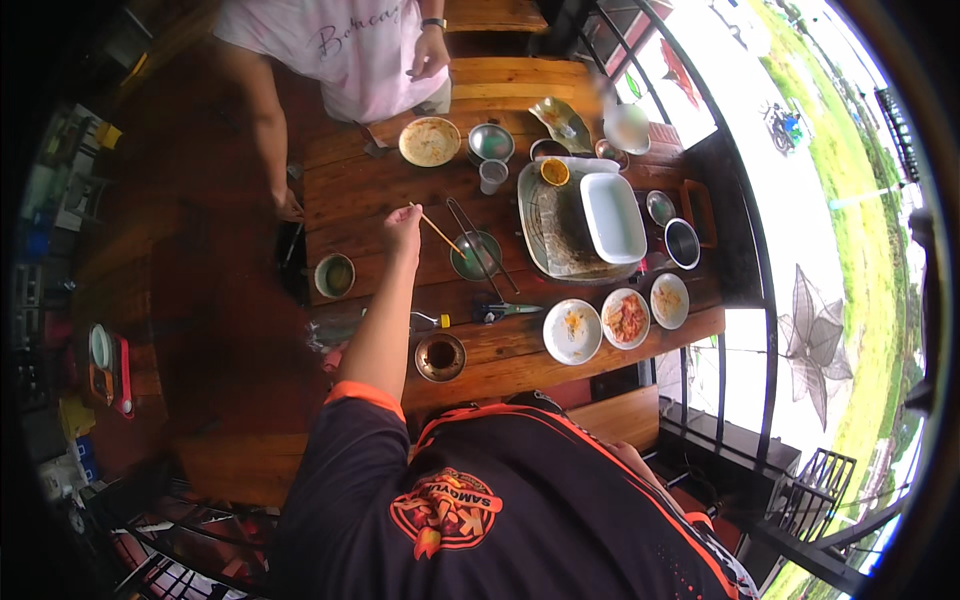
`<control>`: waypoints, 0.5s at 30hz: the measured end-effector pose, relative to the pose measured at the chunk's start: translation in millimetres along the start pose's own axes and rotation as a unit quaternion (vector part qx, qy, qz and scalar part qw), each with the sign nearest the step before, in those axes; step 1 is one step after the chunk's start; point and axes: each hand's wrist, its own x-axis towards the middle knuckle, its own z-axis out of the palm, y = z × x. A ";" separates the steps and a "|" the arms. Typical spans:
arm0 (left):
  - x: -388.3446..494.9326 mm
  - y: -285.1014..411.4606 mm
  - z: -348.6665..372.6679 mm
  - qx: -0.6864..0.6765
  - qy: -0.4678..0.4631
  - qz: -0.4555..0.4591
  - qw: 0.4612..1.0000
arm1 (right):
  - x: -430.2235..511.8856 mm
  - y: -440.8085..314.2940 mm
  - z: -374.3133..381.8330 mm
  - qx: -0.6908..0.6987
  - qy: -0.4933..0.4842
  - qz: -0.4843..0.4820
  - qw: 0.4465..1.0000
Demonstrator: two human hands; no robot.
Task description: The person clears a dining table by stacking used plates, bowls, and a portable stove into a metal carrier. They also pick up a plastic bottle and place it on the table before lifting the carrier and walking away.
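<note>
My left hand [405, 223] reaches over the wooden table and grips a thin wooden stick [441, 230], perhaps a chopstick. The stick's lower end points into a green bowl [486, 264]. A pair of metal tongs [466, 219] rests across that bowl. Nearer my body lie scissors [517, 308] and a clear bottle with a yellow cap [427, 321], partly hidden by my forearm. A metal bowl of dark sauce [440, 357] sits beside the arm. My right hand [624, 454] is low at my right side, mostly hidden behind my shirt; whether it holds anything is unclear.
Across the table [360, 187] stands a person [360, 60] with one hand lowered by its edge. A used plate [430, 142], stacked metal bowls [491, 142], a grill [534, 225] bearing a white dish [613, 217], and plates with food remains [572, 331] stand about. Black railing [765, 360] borders the right.
</note>
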 end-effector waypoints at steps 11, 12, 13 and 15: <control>-46.6 172.1 -283.3 0.025 0.262 0.266 0.927 | 69.8 -134.7 -56.4 0.068 0.018 -0.011 0.997; -42.4 170.3 -299.1 0.073 0.291 0.259 0.918 | 69.0 -151.5 -56.0 0.060 0.027 -0.016 0.998; -33.2 166.2 -312.6 0.109 0.305 0.241 0.915 | 67.5 -165.8 -53.9 0.071 0.024 -0.013 0.997; -7.5 147.6 -332.6 0.182 0.297 0.224 0.910 | 61.6 -186.0 -48.6 0.054 0.027 -0.041 0.997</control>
